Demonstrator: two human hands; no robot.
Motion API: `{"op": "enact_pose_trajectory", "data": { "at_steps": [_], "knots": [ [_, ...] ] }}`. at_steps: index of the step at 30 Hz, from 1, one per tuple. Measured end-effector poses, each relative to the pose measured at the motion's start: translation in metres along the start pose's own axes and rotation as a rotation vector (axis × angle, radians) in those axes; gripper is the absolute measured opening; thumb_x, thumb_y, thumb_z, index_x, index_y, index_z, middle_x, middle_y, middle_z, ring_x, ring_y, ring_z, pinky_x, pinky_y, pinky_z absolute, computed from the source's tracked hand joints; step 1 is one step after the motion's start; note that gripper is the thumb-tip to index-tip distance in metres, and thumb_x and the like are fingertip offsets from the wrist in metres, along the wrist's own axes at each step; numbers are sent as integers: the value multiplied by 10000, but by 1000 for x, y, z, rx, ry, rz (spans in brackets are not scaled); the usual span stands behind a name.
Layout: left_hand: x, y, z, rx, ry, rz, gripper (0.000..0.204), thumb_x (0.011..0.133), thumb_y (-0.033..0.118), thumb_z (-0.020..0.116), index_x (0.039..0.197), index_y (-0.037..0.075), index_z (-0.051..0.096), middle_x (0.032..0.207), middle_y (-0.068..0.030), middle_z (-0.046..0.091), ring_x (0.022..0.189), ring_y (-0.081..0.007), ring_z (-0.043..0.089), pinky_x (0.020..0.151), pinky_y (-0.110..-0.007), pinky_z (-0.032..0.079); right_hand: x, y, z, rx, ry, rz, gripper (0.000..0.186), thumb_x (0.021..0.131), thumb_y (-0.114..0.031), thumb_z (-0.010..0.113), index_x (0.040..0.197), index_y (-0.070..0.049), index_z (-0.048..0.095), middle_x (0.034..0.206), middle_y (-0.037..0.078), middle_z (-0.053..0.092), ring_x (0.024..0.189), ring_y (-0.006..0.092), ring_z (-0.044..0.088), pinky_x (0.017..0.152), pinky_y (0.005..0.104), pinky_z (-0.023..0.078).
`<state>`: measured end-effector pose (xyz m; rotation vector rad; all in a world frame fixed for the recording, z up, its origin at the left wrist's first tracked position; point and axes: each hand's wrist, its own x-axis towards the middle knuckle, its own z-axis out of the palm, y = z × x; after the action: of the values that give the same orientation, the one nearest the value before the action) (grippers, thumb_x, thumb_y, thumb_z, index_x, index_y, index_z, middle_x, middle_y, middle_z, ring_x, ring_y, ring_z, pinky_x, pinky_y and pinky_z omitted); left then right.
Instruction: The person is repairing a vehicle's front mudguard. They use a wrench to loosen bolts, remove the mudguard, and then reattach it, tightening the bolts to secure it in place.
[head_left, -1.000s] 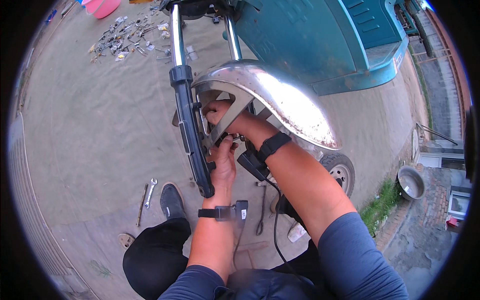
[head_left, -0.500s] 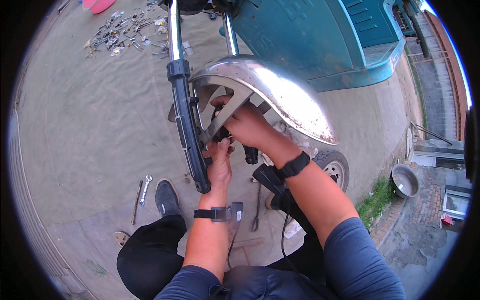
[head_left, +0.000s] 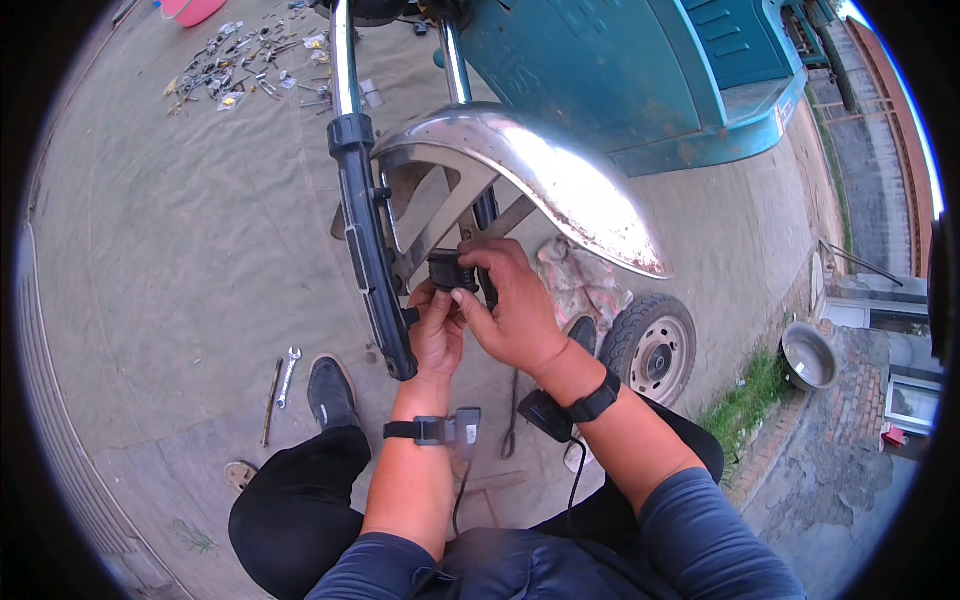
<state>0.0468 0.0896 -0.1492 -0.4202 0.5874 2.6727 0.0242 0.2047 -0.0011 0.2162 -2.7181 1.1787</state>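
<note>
Below a chrome mudguard [head_left: 590, 200], both my hands meet at a small black blocky part [head_left: 452, 271] with ridges; its exact kind is not clear. My right hand [head_left: 512, 305] pinches it from the right, thumb below and fingers on top. From underneath, my left hand [head_left: 437, 335] closes around its lower side, the fingers partly hidden. Just left of the hands runs a black fork leg [head_left: 362, 230] with a chrome upper tube. The mudguard's metal stay [head_left: 450, 210] lies right above the part. A second fork leg [head_left: 484, 205] shows behind the stays.
A teal vehicle body [head_left: 600, 80] stands beyond the mudguard. On the ground are a loose wheel [head_left: 652, 352], a crumpled cloth [head_left: 580, 285], a wrench [head_left: 289, 377], a metal rod [head_left: 271, 402] and scattered hardware [head_left: 250, 65]. A grey basin [head_left: 810, 358] sits at the right.
My right hand has drawn out from between the mudguard stays, down and toward me, and the black part now shows between both hands. The left hand has barely moved.
</note>
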Motion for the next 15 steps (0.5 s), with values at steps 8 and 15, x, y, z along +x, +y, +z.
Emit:
{"op": "enact_pose_trajectory", "data": {
  "at_steps": [8,15],
  "knots": [
    [-8,8,6,-120,29,-23,363,1003,127,642,1341,61,525,1229,-100,669,1114,-193,664,913,-327,581,-37,-3,11,17,34,-15,357,835,-41,693,1165,-59,558,1309,181,591,1225,386,594,977,433,506],
    [-13,6,-6,-102,123,-36,408,1020,182,548,1416,90,517,1278,-100,671,1152,-252,661,1049,-414,513,-66,-3,20,-78,46,-76,424,783,-12,693,1186,-67,572,1369,157,581,1321,392,544,1084,494,446]
  ]
}}
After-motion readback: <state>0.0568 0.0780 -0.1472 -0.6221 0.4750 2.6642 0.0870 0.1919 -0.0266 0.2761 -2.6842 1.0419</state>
